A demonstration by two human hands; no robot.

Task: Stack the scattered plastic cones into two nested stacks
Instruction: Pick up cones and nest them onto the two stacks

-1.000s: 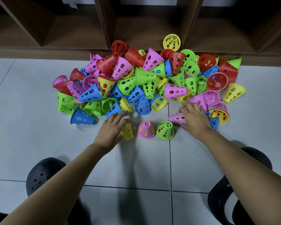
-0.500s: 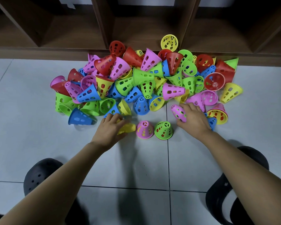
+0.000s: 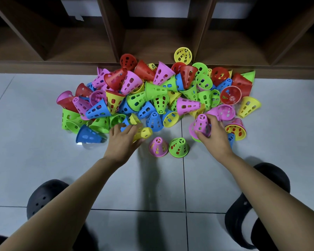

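- Glossy grey floor tiles (image 3: 43,160); heap of perforated plastic cones (image 3: 158,95) against wooden shelf base (image 3: 43,67)
- Left hand (image 3: 121,142) fingers curled over tilted yellow cone (image 3: 144,133)
- Right hand (image 3: 215,138) pinches upright pink cone (image 3: 200,125), thumb at rim

Open floor tiles (image 3: 36,151) nearby, cone pile (image 3: 152,98) blocking ahead, shelf base (image 3: 43,68) behind, pink stack (image 3: 158,146) and green stack (image 3: 179,148) upright in front

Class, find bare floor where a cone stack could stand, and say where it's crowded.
Bare tiles lie between left forearm and right forearm, nearer than the upright pink cone and green cone; also left of the blue cone and right of the rightmost yellow cone. The pile against the shelf base is crowded.
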